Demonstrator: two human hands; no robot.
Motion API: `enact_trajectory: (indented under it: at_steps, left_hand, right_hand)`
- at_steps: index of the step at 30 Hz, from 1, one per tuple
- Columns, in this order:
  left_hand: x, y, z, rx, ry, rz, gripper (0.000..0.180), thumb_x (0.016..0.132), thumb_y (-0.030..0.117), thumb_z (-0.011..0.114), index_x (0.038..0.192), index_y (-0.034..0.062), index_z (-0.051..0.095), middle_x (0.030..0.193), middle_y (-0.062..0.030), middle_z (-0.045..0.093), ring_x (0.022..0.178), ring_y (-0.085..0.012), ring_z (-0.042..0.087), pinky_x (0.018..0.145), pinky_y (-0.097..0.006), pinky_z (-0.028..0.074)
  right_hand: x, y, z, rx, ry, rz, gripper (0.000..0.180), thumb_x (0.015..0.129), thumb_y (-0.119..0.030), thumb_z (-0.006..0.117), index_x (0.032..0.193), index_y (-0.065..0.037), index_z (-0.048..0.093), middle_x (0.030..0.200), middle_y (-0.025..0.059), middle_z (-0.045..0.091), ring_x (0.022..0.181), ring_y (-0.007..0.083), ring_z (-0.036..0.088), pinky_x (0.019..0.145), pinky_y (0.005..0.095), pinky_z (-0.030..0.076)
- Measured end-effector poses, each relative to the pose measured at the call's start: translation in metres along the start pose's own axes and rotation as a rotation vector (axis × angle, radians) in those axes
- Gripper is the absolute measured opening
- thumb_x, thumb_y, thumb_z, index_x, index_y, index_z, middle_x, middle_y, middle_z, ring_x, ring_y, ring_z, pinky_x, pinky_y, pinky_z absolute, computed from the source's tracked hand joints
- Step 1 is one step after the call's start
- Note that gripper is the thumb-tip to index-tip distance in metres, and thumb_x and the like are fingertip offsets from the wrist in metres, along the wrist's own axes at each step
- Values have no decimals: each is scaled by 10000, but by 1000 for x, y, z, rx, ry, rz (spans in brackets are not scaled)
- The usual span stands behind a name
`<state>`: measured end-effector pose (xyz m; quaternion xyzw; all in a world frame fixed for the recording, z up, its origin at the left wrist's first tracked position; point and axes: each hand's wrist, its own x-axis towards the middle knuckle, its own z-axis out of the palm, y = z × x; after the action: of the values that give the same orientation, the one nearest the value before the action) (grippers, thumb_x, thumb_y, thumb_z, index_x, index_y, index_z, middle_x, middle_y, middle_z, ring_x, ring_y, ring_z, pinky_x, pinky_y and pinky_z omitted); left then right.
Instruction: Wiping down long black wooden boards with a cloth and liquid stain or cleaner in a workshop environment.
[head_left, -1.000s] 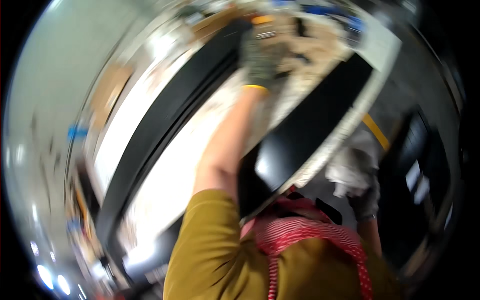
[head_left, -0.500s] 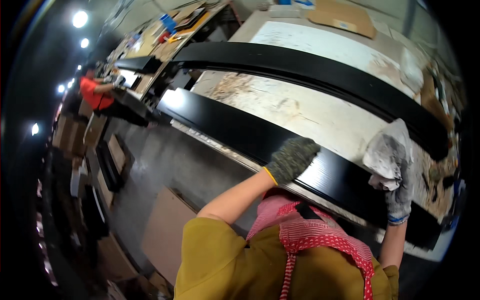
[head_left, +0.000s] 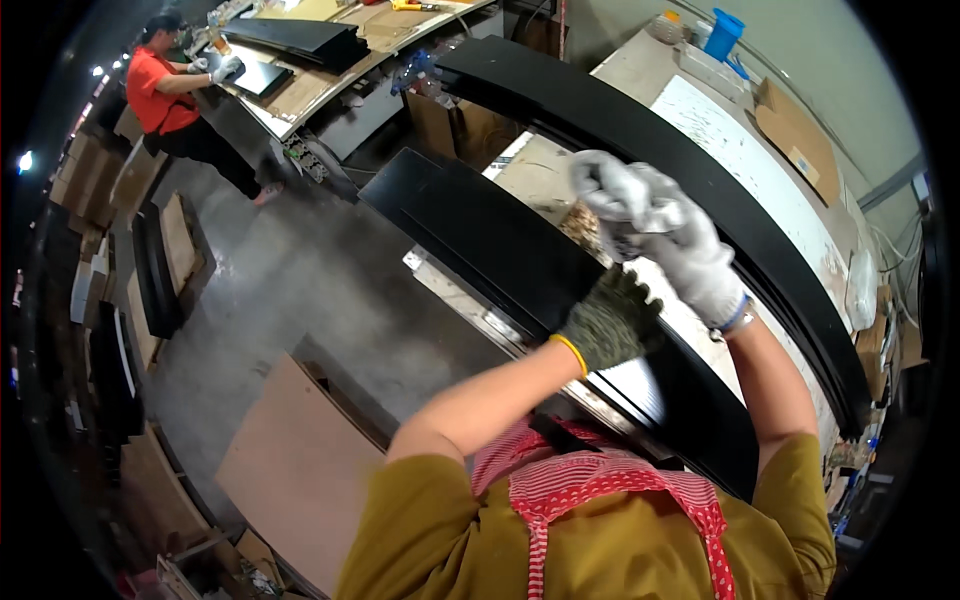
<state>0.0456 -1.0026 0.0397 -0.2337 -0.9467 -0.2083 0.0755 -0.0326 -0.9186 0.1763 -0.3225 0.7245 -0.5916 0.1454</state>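
Observation:
My left hand, in a dark green mottled glove with a yellow cuff, rests on a long glossy black board, its fingers apart and holding nothing. My right hand wears a pale knitted glove with a blue-edged cuff. It grips a crumpled whitish rag smudged with grey, held just beyond my left fingers and over the board's far side. The rag hides part of the table behind it. A second long black board lies farther across the table, roughly alongside the first.
The worktable has wood shavings and a white sheet on it. At its far end are a blue cup and cardboard. A person in red works at another bench. A brown panel leans at my left.
My right hand has carried the rag leftward and away from me, near my left hand. My left hand stays on the near board. The view has turned, bringing the other person more into sight.

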Motion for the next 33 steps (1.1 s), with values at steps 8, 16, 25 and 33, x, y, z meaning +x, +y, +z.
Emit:
enact_trajectory:
  at_steps: [8, 16, 25, 33]
  left_hand:
    - [1, 1, 25, -436, 79, -224, 490, 1062, 356, 332, 1478, 107, 399, 1491, -154, 440, 1382, -253, 407, 1150, -399, 293]
    - [0, 6, 67, -468, 267, -134, 638, 887, 424, 617, 1392, 53, 494, 1478, -210, 420, 1327, -431, 406, 1122, -526, 300]
    - [4, 5, 66, -506, 116, -190, 706, 943, 494, 512, 1463, 24, 424, 1582, -195, 298, 1431, -425, 288, 1187, -532, 169]
    - [-10, -2, 27, -241, 155, -29, 649, 931, 514, 532, 1386, 52, 527, 1404, -196, 516, 1380, -415, 381, 1186, -608, 110]
  right_hand:
    - [122, 73, 152, -857, -403, -405, 352, 857, -143, 560, 1207, -105, 557, 1115, 181, 630, 1054, 367, 610, 868, 484, 486]
    - [161, 44, 196, -758, -479, 1, 140, 896, -140, 531, 1014, -117, 601, 974, 171, 675, 963, 375, 655, 822, 458, 505]
    - [186, 55, 208, -857, -296, -21, 166, 826, -107, 600, 990, -98, 621, 932, 185, 688, 955, 390, 660, 845, 459, 508]
    - [172, 60, 171, -505, -245, 300, 141, 868, -182, 611, 932, -57, 598, 714, 108, 641, 676, 258, 658, 635, 367, 523]
